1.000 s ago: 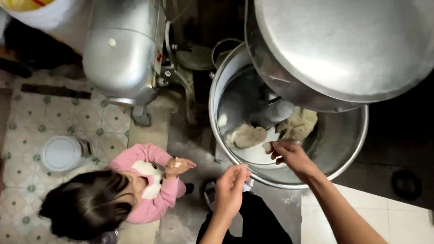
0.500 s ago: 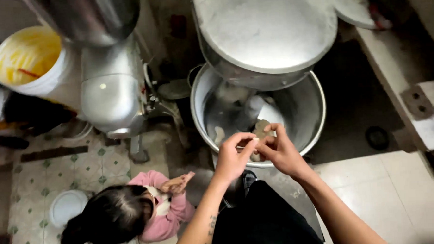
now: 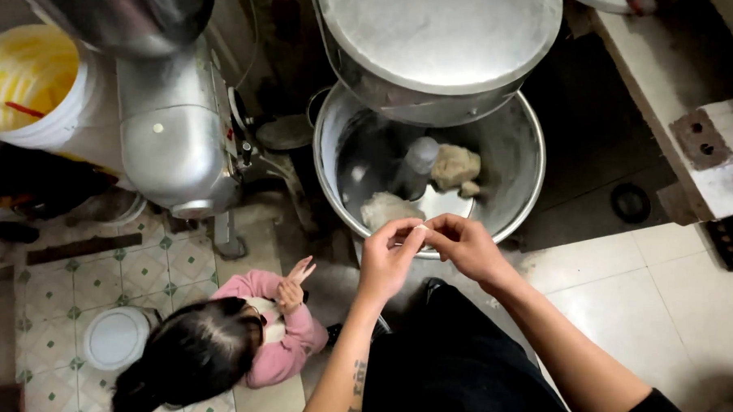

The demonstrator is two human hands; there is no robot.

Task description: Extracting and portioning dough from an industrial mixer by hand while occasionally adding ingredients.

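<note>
You are pinching a small pale bit of dough (image 3: 420,228) between your left hand (image 3: 387,260) and right hand (image 3: 465,245), fingertips meeting over the mixer bowl's (image 3: 517,156) rim, keeping crumbs falling inside.

Dull metal mixing bowl (image 3: 521,156), doughy lumps (image 3: 456,166)

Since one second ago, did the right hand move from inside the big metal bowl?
Yes. The right hand has come back out over the near rim of the metal bowl, toward the person, and now meets the left hand fingertip to fingertip.
</note>
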